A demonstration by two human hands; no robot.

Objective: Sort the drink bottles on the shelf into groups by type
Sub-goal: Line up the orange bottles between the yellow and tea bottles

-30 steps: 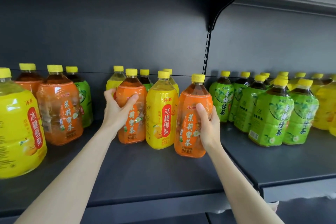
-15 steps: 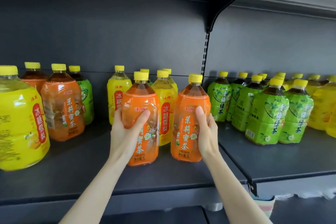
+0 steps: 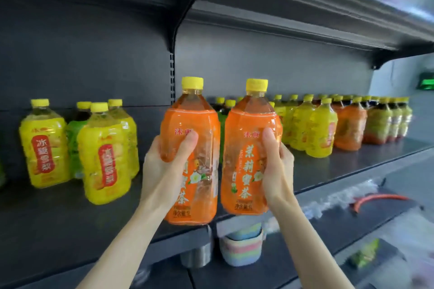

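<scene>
Head view: two orange-labelled bottles with yellow caps are held upright side by side at the centre of the frame, in front of the dark shelf and overlapping its front edge. The left orange bottle is gripped by the left hand, with the thumb laid across the label and the fingers wrapped round its far side. The right orange bottle is gripped by the right hand in the same manner, thumb on the front. The two bottles are just beside each other; contact between them cannot be confirmed. At the left of the frame, yellow bottles are seen standing on the shelf, with a green bottle partly hidden among them. At the right of the frame, a row of bottles is noted along the shelf: yellow ones nearest, then an orange one, then further bottles too blurred to be classed. Below the shelf edge, a striped cup and a metal cup are visible at lower centre, and an orange-handled tool is seen at lower right.
</scene>
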